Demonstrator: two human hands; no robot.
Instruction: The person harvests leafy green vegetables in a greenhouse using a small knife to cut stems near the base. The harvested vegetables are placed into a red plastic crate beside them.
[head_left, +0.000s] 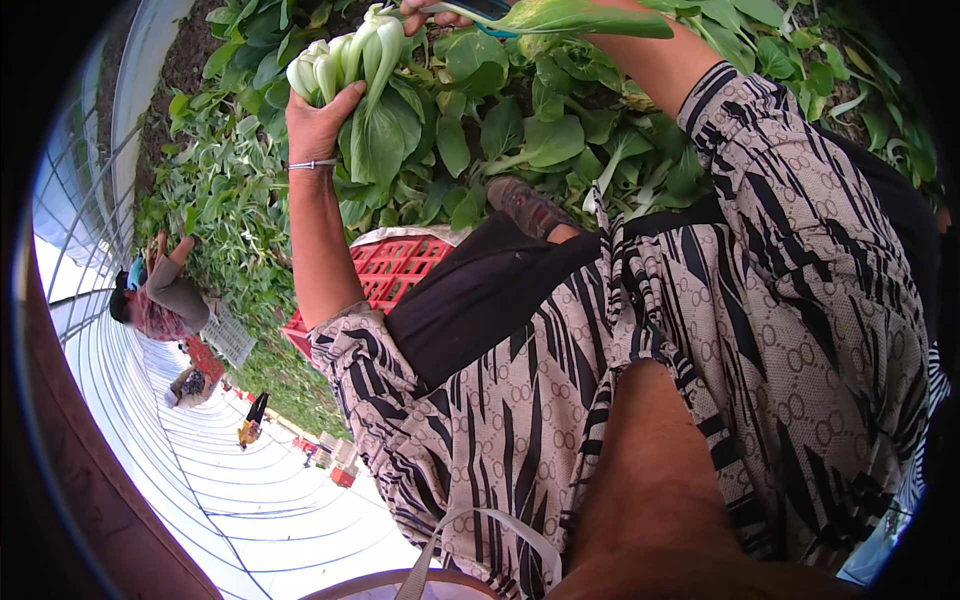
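Observation:
At the upper left, my left hand (321, 124) grips a bunch of bok choy (379, 49), its pale stem bases pointing up and its green leaves hanging down. My right hand (417, 18) is partly cut off by the top edge of the view. Its fingers hold a loose bok choy leaf (585, 18) by the pale stalk, close beside the bunch. Under that leaf shows part of a teal-and-dark object (496, 30), mostly hidden, so its kind is unclear. More bok choy plants (540, 139) grow or lie below my hands.
A red plastic crate (360, 274) stands by my leg, a pale cloth or sack at its rim. My shoe (525, 206) rests among leaves. To the left, a person (169, 292) crouches in the bed near a pale crate (229, 334). Others are farther along the polytunnel (247, 502).

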